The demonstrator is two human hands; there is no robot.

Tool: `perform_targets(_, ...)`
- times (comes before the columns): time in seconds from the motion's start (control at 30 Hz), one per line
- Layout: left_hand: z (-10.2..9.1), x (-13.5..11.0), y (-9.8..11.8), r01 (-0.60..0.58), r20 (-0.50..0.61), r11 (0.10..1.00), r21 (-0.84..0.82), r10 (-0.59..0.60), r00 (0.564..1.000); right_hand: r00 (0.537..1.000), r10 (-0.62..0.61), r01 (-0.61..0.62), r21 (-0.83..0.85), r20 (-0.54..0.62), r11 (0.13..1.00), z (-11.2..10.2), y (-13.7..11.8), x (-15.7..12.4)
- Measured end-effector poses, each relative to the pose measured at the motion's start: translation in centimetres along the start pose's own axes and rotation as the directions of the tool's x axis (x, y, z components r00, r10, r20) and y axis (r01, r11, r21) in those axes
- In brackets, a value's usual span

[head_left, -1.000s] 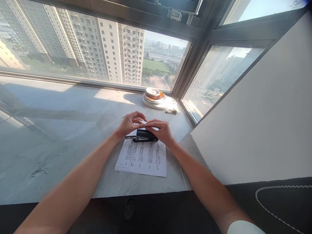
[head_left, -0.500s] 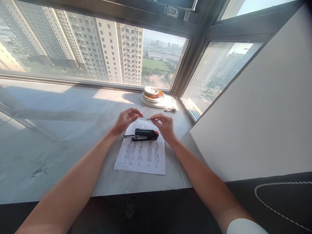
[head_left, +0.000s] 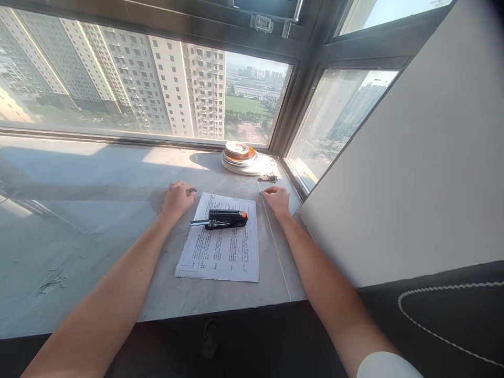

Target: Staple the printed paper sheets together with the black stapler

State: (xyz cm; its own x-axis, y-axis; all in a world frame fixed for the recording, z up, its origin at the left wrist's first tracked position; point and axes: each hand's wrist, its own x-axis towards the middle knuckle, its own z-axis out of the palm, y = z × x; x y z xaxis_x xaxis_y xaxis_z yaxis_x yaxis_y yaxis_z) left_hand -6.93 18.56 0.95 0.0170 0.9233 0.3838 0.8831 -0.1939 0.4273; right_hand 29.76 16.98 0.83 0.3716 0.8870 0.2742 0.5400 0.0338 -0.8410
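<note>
A black stapler (head_left: 226, 219) with an orange-red end lies on the printed sheets (head_left: 228, 262), its metal tray (head_left: 199, 222) sticking out to the left. Left of the paper's top corner, my left hand (head_left: 178, 199) is closed, and a short grey strip of staples (head_left: 192, 190) shows at its fingertips. My right hand (head_left: 276, 201) is right of the paper, thumb and fingers pinched low over the sill. A tiny bit of something shows at its fingertips, too small to name.
Stacked round rolls (head_left: 239, 158) stand at the back by the window corner, with a small dark tangle (head_left: 270, 179) beside them. Loose thin metal bits (head_left: 52, 282) lie at the left on the grey sill (head_left: 110, 231). A white wall (head_left: 401, 173) bounds the right side.
My hands have moved apart, left hand to the left and right hand to the right of the paper. The small strip, earlier at my right fingertips, now shows in my left hand.
</note>
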Motion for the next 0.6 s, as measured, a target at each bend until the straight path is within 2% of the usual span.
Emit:
perform_targets(0.1, -0.1, 0.1, 0.0, -0.004, -0.004, 1.0, -0.023, 0.004, 1.0, 0.982, -0.185, 0.186, 0.017, -0.03, 0.982, 0.1, -1.9, -0.8)
perform_targets(0.17, -0.1, 0.3, 0.1, 0.01, -0.01, 0.998, -0.063, -0.011, 1.0, 0.928, -0.367, 0.359, 0.111, 0.064, 0.927, 0.1, -3.8, -2.0)
perform_targets(0.2, -0.2, 0.4, 0.3, 0.013, -0.019, 0.995, -0.099, -0.015, 1.0, 0.872, -0.464, 0.437, 0.178, 0.159, 0.882, 0.1, -4.8, -2.7)
perform_targets(0.23, -0.2, 0.4, 0.4, 0.009, -0.03, 0.989, -0.146, -0.013, 0.999, 0.789, -0.553, 0.499, 0.248, 0.267, 0.83, 0.2, -5.7, -3.6)
perform_targets(0.3, -0.1, 0.5, 0.9, -0.02, -0.064, 0.967, -0.256, 0.003, 0.998, 0.57, -0.673, 0.576, 0.355, 0.472, 0.737, 0.6, -7.0, -5.1)
perform_targets(0.33, -0.1, 0.4, 1.2, -0.044, -0.082, 0.953, -0.301, 0.021, 0.996, 0.469, -0.694, 0.598, 0.382, 0.546, 0.705, 0.9, -7.4, -5.8)
perform_targets(0.37, 0.0, 0.4, 1.4, -0.074, -0.096, 0.941, -0.332, 0.044, 0.994, 0.4, -0.695, 0.614, 0.387, 0.598, 0.687, 1.3, -7.7, -6.3)
perform_targets(0.4, 0.0, 0.4, 1.7, -0.104, -0.104, 0.931, -0.35, 0.071, 0.992, 0.369, -0.687, 0.626, 0.379, 0.626, 0.681, 1.6, -7.7, -6.7)
perform_targets(0.43, 0.0, 0.3, 1.9, -0.13, -0.106, 0.925, -0.358, 0.099, 0.989, 0.368, -0.677, 0.632, 0.362, 0.637, 0.685, 1.9, -7.6, -6.9)
perform_targets(0.47, 0.0, 0.2, 2.2, -0.15, -0.101, 0.92, -0.361, 0.122, 0.987, 0.39, -0.671, 0.634, 0.344, 0.631, 0.693, 2.1, -7.4, -6.9)
perform_targets(0.6, -0.5, -0.2, 3.1, -0.133, -0.028, 0.911, -0.389, 0.133, 0.991, 0.511, -0.658, 0.619, 0.293, 0.553, 0.728, 2.2, -6.4, -6.3)
